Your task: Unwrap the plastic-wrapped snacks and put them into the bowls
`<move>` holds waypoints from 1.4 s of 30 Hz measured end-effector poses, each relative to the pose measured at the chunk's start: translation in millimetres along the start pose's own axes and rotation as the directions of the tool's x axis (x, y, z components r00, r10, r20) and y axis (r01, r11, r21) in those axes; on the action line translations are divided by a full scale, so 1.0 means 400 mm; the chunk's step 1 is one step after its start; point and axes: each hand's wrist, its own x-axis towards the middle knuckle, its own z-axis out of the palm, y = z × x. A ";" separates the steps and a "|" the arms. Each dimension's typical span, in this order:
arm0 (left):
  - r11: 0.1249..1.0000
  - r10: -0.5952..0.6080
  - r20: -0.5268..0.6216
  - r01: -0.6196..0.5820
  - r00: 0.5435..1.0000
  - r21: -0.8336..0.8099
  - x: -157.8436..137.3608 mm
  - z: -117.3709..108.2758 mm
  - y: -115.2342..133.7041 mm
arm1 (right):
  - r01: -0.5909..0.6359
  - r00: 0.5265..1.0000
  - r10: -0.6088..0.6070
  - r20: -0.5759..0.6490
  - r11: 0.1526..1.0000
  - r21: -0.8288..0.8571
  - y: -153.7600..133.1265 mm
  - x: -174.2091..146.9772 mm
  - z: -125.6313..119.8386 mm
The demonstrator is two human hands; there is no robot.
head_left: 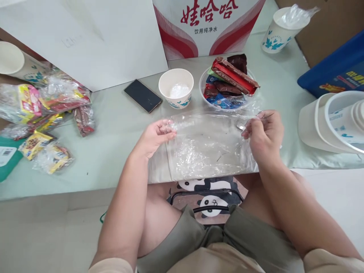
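Note:
A sheet of clear plastic film point(204, 148) is spread between my hands at the front edge of the table, wrinkled and shiny. My left hand point(156, 134) pinches its upper left corner. At the upper right, my right hand point(264, 132) is closed on the film too, and a small shiny piece point(241, 125) shows by its fingertips. Just beyond the film stands a clear bowl point(202, 89) heaped with wrapped snack bars point(233, 77). Left of it is a paper bowl point(176, 85) with crumpled clear plastic inside. A dark phone point(143, 95) lies flat beside that.
Bagged snacks point(54, 102) pile up at the left near a tipped paper cup point(13, 58). White boxes point(85, 38) stand at the back. At right are a cup stuffed with plastic point(280, 32), a blue package point(332, 68) and white buckets point(309, 123) holding paper cups.

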 end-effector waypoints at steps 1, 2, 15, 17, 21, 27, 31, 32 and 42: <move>0.999 0.042 -0.051 -0.040 0.998 0.036 0.000 0.005 0.001 | 0.008 1.000 -0.008 -0.013 1.000 0.002 -0.002 0.001 -0.001; 0.992 0.121 -0.131 -0.115 0.984 0.053 0.001 0.009 0.003 | 0.020 1.000 -0.020 -0.020 1.000 0.006 -0.003 0.001 -0.002; 0.994 -0.046 -0.050 0.051 0.998 0.101 -0.013 0.043 0.019 | 0.060 0.998 -0.062 0.022 0.994 0.090 0.000 -0.005 0.008; 0.993 -0.058 -0.018 0.060 0.998 0.103 -0.017 0.039 0.025 | 0.056 0.998 -0.058 0.019 0.994 0.091 0.006 -0.006 0.005; 0.982 -0.102 0.021 0.097 0.995 0.159 -0.028 0.033 0.038 | 0.036 0.989 -0.050 0.140 0.994 0.102 0.015 -0.006 -0.011; 0.999 -0.020 -0.108 0.025 0.994 0.039 -0.028 0.014 0.045 | 0.004 0.883 0.045 0.467 0.995 -0.104 0.024 0.002 -0.037; 0.978 -0.166 -0.101 0.177 0.981 0.110 -0.025 0.005 0.047 | -0.047 0.893 0.118 0.435 0.984 -0.171 0.045 0.008 -0.043; 0.976 -0.175 -0.109 0.186 0.979 0.111 -0.025 0.004 0.048 | -0.074 0.889 0.128 0.440 0.988 -0.139 0.051 0.010 -0.044; 0.985 -0.021 -0.174 -0.010 0.985 -0.173 -0.020 0.003 0.068 | 0.081 0.875 -0.186 0.446 0.967 0.243 0.050 0.018 -0.059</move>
